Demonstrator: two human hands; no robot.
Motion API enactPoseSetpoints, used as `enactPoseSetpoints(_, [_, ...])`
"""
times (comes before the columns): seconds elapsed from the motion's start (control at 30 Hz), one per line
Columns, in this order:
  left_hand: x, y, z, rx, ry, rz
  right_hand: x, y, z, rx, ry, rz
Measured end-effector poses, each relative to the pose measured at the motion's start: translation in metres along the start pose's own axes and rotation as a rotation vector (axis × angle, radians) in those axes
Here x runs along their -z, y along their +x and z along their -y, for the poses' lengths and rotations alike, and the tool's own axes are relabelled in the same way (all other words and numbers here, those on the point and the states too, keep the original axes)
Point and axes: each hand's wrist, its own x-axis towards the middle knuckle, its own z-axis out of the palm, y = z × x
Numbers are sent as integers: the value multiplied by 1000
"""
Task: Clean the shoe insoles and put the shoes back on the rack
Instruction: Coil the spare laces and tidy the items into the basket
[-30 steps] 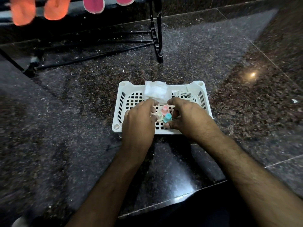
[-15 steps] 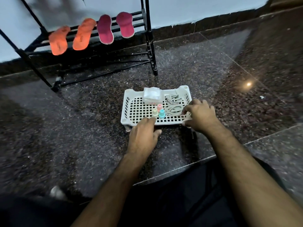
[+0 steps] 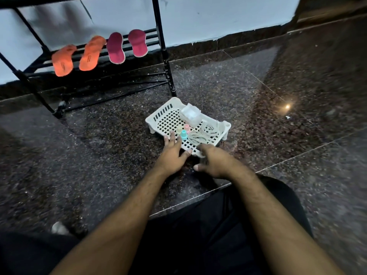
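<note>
Two orange insoles [image 3: 61, 61] [image 3: 92, 53] and two magenta insoles [image 3: 115, 48] [image 3: 138, 43] hang over a rail of the black shoe rack [image 3: 164, 56] at the far left. On the floor in front of it lies a white slotted basket [image 3: 158, 118], turned at an angle. It holds small pastel bottles [image 3: 183, 133], a white packet [image 3: 190, 114] and coiled grey laces [image 3: 202, 133]. My left hand [image 3: 172, 153] rests with spread fingers on the basket's near rim. My right hand [image 3: 216, 163] curls its fingers over the near corner. No shoes are in view.
Dark polished granite floor [image 3: 258, 96] runs to a white wall with a dark skirting. My legs in dark clothing [image 3: 218, 225] fill the bottom of the view. A small pale object [image 3: 58, 228] lies low at the left.
Both hands came out of the basket to its near edge. The basket has swung round to an angle and shifted right. My view has lifted, so the rack and insoles show.
</note>
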Motion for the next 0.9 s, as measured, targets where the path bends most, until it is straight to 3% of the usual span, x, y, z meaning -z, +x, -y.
enactPoseSetpoints(0.1, [3, 11, 4, 23, -266, -89, -7, 0, 3, 52, 136, 29])
enactPoseSetpoints(0.2, [7, 5, -5, 15, -561, -223, 0, 9, -7, 70, 126, -150])
enactPoseSetpoints(0.23, [6, 1, -7, -6, -562, -247, 4, 11, -12, 59, 75, -204])
enactPoseSetpoints(0.37, [-6, -23, -18, -77, -124, -192, 17, 11, -37, -22, -146, -208])
enactPoseSetpoints(0.5, [-14, -47, -44, -212, 114, -310, 19, 8, -43, -96, -110, -156])
enactPoseSetpoints(0.63, [-16, -49, -58, -169, 365, -321, 20, 10, -41, -141, -72, -166])
enactPoseSetpoints(0.77, [-17, -43, -67, -177, 457, -360, 19, 17, -40, -200, 12, -211])
enactPoseSetpoints(0.9, [-20, -23, -75, -217, 438, -328, 19, 27, -42, -254, 71, -377])
